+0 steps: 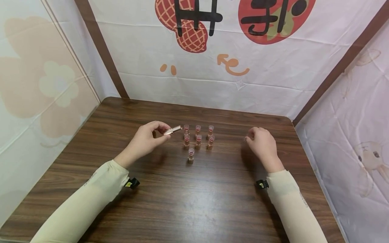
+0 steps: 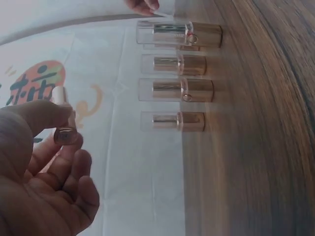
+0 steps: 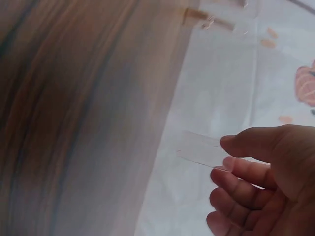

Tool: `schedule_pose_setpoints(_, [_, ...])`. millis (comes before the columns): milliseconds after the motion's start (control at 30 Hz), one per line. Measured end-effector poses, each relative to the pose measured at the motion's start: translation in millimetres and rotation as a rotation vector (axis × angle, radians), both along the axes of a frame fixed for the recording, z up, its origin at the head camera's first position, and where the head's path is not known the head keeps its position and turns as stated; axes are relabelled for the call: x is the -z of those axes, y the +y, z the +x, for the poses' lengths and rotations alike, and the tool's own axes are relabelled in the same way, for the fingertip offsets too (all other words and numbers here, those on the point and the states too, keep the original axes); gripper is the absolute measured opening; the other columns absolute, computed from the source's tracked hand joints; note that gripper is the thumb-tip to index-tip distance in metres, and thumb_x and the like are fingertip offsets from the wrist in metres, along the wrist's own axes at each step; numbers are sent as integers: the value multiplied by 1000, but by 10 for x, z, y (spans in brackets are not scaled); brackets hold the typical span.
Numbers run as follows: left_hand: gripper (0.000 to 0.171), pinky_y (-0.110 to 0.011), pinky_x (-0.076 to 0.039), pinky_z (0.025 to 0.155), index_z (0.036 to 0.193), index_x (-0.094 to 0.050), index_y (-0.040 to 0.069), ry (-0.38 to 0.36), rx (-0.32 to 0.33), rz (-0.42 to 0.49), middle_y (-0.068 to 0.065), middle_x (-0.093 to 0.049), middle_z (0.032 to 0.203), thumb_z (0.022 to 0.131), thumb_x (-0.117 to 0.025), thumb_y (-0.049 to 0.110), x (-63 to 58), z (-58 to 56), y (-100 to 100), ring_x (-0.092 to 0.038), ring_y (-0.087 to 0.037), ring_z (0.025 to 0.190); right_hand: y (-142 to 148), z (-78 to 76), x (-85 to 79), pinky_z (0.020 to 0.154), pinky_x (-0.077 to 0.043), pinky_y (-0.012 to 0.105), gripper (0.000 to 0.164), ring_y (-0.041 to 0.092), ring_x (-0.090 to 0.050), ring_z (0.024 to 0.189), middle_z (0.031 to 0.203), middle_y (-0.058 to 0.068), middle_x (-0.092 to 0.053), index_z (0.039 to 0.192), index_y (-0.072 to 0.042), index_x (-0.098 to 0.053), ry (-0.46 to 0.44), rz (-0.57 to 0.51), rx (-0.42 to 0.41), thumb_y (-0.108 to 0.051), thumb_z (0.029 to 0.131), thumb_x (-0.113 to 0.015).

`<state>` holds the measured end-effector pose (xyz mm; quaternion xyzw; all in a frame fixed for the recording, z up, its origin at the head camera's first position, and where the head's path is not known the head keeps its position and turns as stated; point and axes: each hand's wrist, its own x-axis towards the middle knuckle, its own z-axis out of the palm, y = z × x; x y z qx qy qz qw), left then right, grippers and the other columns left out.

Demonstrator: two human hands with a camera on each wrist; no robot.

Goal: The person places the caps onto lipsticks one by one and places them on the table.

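Note:
My left hand [image 1: 148, 137] pinches a gold lipstick [image 1: 173, 130] between thumb and fingers, held tilted above the table; in the left wrist view its shiny end [image 2: 66, 135] shows below the thumb. Over at the right, my right hand [image 1: 263, 143] holds a clear lipstick cap [image 3: 201, 149] by one end, thumb against fingertips. Between the hands, several capped gold lipsticks stand upright in two short rows, such as the one at the front right [image 1: 211, 141]. A single lipstick [image 1: 190, 155] stands nearer to me, in front of those rows.
The dark wood-grain table [image 1: 194, 199] runs back to a printed white cloth [image 1: 270, 74] behind it. Cloth panels hang at both sides too. A small black strap device [image 1: 132, 183] sits at the left cuff, and another [image 1: 262, 184] at the right cuff.

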<state>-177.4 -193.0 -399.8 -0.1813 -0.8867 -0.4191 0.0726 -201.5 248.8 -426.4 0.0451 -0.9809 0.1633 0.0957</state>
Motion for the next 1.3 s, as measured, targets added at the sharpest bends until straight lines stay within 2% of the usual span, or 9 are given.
schedule_pose_setpoints(167, [21, -24, -43, 68, 105, -71, 21, 17, -25, 30, 5, -70, 94, 88, -83, 22, -63, 34, 44, -62, -21, 85, -122, 82, -131, 85, -54, 48, 27, 27, -66, 97, 108, 9, -69, 117, -9, -70, 51, -206, -43, -25, 95, -72])
schedule_pose_setpoints(233, [21, -24, -43, 68, 104, -71, 21, 18, -25, 40, 5, -70, 94, 87, -84, 22, -80, 45, 64, -62, -22, 85, -161, 116, -190, 84, -54, 44, 25, 23, -65, 95, 105, 6, -70, 117, -11, -70, 65, -315, -68, -24, 95, -73])
schedule_pose_setpoints(333, [20, -24, -43, 69, 104, -71, 21, 22, -20, 53, 5, -70, 93, 88, -83, 23, -94, 57, 87, -62, -21, 85, -213, 167, -266, 82, -53, 38, 24, 17, -63, 91, 102, 2, -70, 116, -14, -71, 89, -419, -120, -23, 94, -76])
schedule_pose_setpoints(500, [19, -24, -42, 67, 103, -72, 22, 23, -21, 61, 6, -70, 92, 88, -83, 21, -87, 66, 89, -59, -17, 80, -268, 249, -314, 78, -53, 27, 27, 15, -62, 88, 102, 1, -69, 118, -15, -72, 73, -476, -199, -23, 93, -78])
schedule_pose_setpoints(600, [19, -25, -42, 66, 105, -73, 20, 22, -3, 49, 6, -70, 93, 88, -83, 22, -90, 75, 88, -58, -19, 80, -274, 281, -320, 77, -52, 23, 28, 16, -63, 90, 104, 2, -69, 118, -15, -73, 44, -534, -221, -25, 93, -79])
schedule_pose_setpoints(733, [21, -27, -42, 67, 107, -74, 18, 26, 34, 23, 5, -69, 96, 89, -82, 24, -112, 99, 108, -59, -24, 82, -302, 303, -352, 78, -51, 22, 30, 17, -63, 92, 108, 3, -70, 119, -16, -74, 11, -609, -247, -27, 92, -79])
schedule_pose_setpoints(900, [20, -27, -42, 67, 107, -75, 23, 46, 45, 15, 7, -68, 95, 89, -82, 24, -149, 130, 153, -57, -20, 80, -435, 360, -425, 77, -52, 23, 30, 18, -64, 91, 106, 4, -70, 119, -17, -73, -22, -673, -278, -28, 91, -80])
schedule_pose_setpoints(1133, [21, -26, -44, 70, 108, -76, 22, 115, 73, -16, 6, -69, 96, 89, -83, 23, -191, 159, 232, -59, -17, 85, -646, 450, -447, 78, -53, 26, 29, 17, -63, 90, 103, 2, -70, 116, -14, -75, 24, -712, -319, -22, 89, -82])
schedule_pose_setpoints(1300, [21, -27, -44, 71, 108, -76, 22, 127, 91, -15, 6, -68, 95, 88, -83, 22, -213, 182, 281, -59, -16, 86, -748, 474, -449, 78, -53, 24, 28, 19, -62, 89, 101, 4, -70, 115, -14, -75, 36, -760, -350, -21, 89, -83])
